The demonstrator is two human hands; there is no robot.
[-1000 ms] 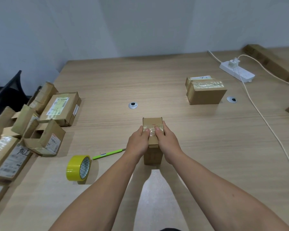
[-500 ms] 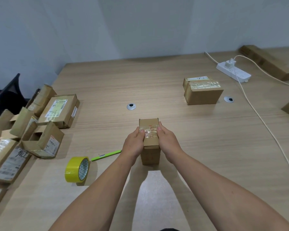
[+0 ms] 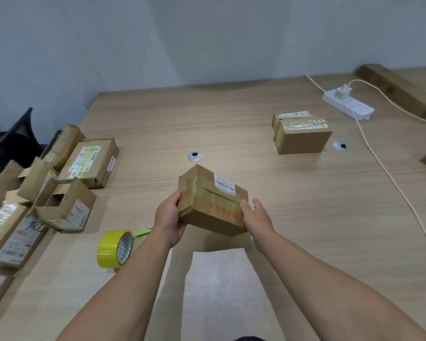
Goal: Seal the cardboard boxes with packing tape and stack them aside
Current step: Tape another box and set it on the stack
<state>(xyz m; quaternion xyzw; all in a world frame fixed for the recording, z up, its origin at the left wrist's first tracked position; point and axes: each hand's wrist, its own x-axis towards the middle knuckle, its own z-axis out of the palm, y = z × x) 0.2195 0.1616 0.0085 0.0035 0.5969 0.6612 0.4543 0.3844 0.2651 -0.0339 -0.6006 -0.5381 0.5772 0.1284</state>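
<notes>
Both hands hold a small cardboard box (image 3: pixel 210 205) at the middle of the view, above the near part of the desk (image 3: pixel 231 124). The box is tilted, its long side running from 10 o'clock to 4 o'clock, and a shadow lies under it. The left hand (image 3: pixel 169 219) grips the box's left end, thumb on the top edge and fingers curled beneath. The right hand (image 3: pixel 257 219) clasps the right end, thumb pressed on the top face; its fingers (image 3: pixel 259 204) reach along the far side. A white barcode label (image 3: pixel 224 185) sits on the top face beside the flap seam.

A yellow tape roll (image 3: pixel 115 249) stands on edge at 8 o'clock from the box, with a green pen (image 3: pixel 143 233) just behind it. A white foam sheet (image 3: pixel 219 286) lies at 6 o'clock, between the forearms. A taped box (image 3: pixel 301 136) rests well apart at 2 o'clock. An open box (image 3: pixel 64 209) and other parcels crowd the desk's edge at 9 o'clock. A white power strip (image 3: pixel 348 105) lies farther off at 1 o'clock.
</notes>
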